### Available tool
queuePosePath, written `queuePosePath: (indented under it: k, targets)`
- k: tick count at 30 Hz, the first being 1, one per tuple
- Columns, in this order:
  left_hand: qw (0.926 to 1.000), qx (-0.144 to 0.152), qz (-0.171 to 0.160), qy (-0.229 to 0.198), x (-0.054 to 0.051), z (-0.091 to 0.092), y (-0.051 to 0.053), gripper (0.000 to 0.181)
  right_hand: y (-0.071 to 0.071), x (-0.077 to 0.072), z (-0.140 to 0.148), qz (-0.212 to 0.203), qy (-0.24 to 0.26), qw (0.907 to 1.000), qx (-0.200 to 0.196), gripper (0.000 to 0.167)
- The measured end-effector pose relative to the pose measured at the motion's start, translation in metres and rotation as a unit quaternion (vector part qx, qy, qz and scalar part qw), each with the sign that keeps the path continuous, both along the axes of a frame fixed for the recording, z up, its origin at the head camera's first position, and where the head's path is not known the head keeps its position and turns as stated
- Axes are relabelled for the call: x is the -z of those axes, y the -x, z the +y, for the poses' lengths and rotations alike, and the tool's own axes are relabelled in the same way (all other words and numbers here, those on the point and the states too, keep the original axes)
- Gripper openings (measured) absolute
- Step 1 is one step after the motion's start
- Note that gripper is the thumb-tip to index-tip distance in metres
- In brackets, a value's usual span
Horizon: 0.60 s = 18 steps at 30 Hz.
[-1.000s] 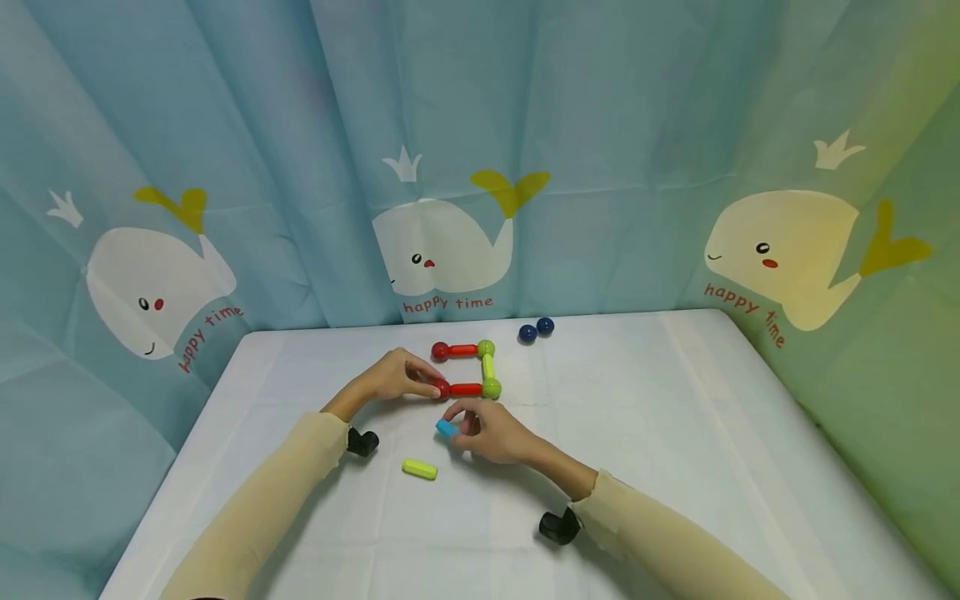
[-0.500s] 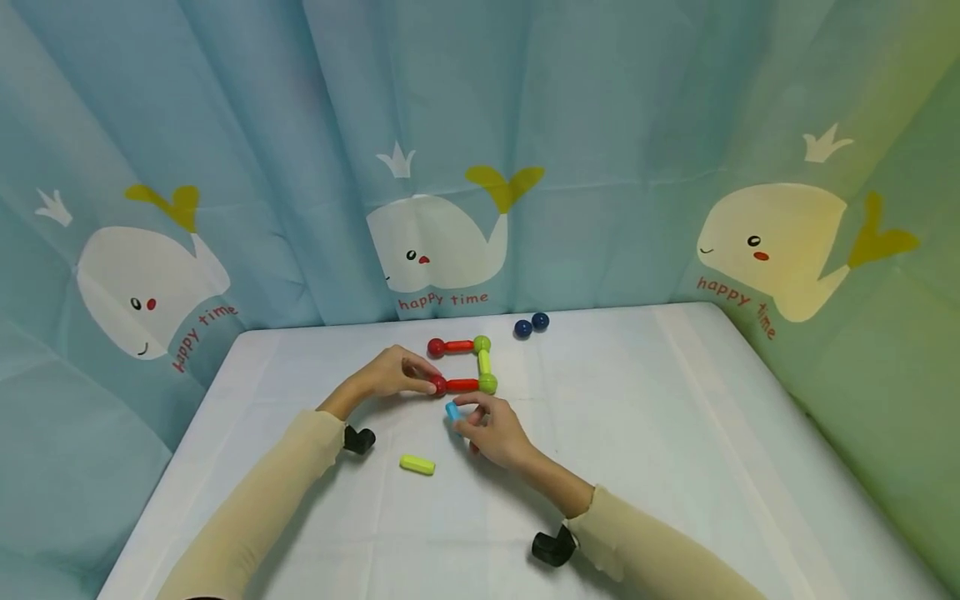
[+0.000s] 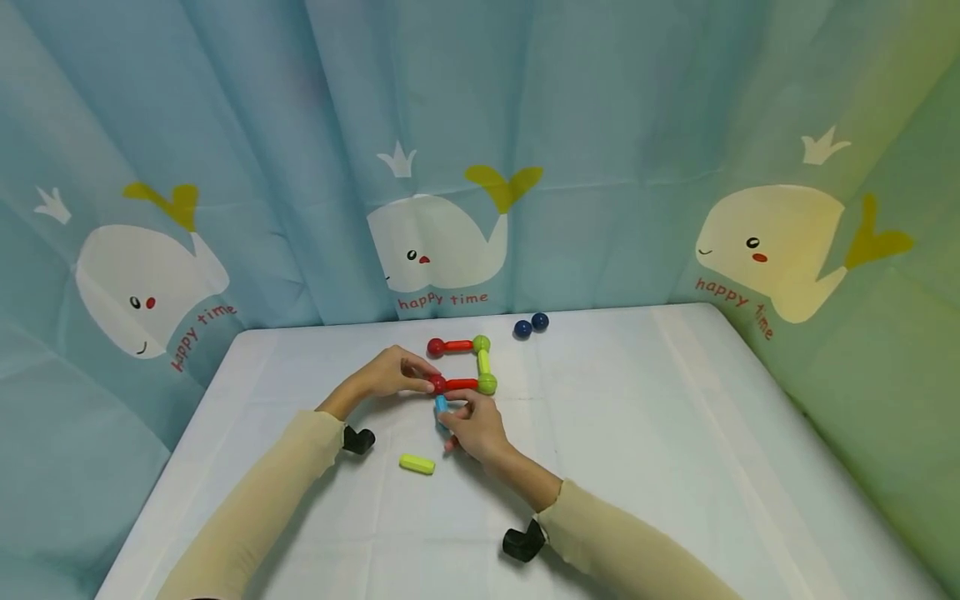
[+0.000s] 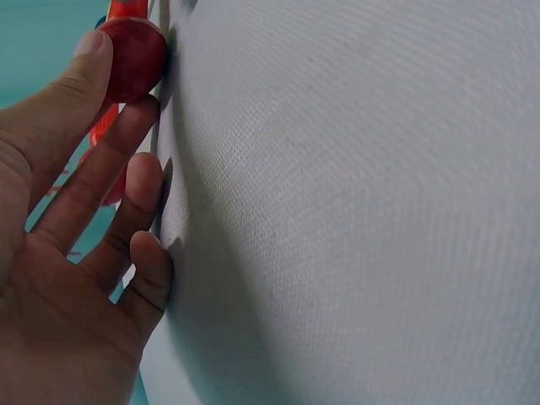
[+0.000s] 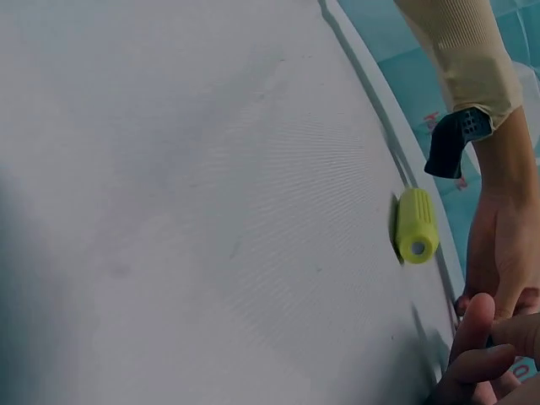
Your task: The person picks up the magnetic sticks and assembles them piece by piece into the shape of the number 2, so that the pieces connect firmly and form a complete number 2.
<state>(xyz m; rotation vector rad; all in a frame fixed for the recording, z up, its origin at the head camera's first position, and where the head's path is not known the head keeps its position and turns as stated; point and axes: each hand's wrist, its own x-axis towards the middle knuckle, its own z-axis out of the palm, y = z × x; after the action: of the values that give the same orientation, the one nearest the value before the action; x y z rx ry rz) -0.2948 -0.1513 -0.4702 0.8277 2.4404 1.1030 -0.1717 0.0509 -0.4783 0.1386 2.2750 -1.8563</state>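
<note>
My left hand (image 3: 392,372) pinches a red ball (image 3: 438,383) between thumb and index finger; the left wrist view shows this ball (image 4: 135,61) near the tabletop, the other fingers loosely bent. It is one end of a three-sided shape. From it a red rod (image 3: 461,384) runs to a green ball (image 3: 487,383), a green rod (image 3: 483,363) to another green ball (image 3: 482,343), and a second red rod (image 3: 458,345) to a far red ball (image 3: 436,347). My right hand (image 3: 480,427) holds a blue rod (image 3: 442,406), its far end at the pinched ball; contact is unclear.
A loose yellow-green rod (image 3: 417,464) lies on the white table (image 3: 637,433), nearer me than both hands. Two dark blue balls (image 3: 531,325) sit close together by the table's back edge. Behind it hangs a blue curtain (image 3: 600,125) with whale prints.
My right hand has turned the blue rod to point away from me and brought it up and left to the near red ball. The left hand keeps its pinch. The head view has shifted slightly.
</note>
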Motion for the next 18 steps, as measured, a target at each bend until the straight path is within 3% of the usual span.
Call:
queuePosePath:
  k: [13,18]
  targets:
    - [0.9999,0.012,-0.001,-0.01,0.0003,-0.0003,0.0013,0.027,0.0065,0.0001,-0.0074,-0.01,-0.006,0.9995,0.028,0.032]
    - [0.9999,0.009,-0.002,-0.009,-0.0002,-0.0005,0.0012,0.027,0.0085,0.0008,-0.006,-0.009,0.0,0.9998,0.015,0.034]
